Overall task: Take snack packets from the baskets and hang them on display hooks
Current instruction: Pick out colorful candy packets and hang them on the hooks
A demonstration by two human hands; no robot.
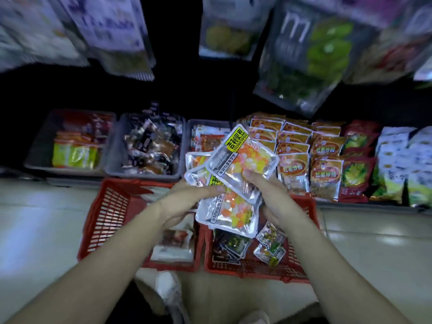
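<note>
On my feed two forearms come in from the bottom edge, L and R, both bare right up to the wrists. L hand (187, 202) and R hand (273, 195) are bare too. The thumbnails look short, but blur hides finer detail. Low centre there's a white shoe (169, 293), sneaker type w/ a rounded toe. Something crosses its top, laces or a strap, too soft to tell which. A 2nd white shoe (254, 318) shows only its tip at the bottom edge, right of centre. Around both shoes is plain beige cloth (233, 293), prob. trouser legs, though I can't say for sure.
</note>
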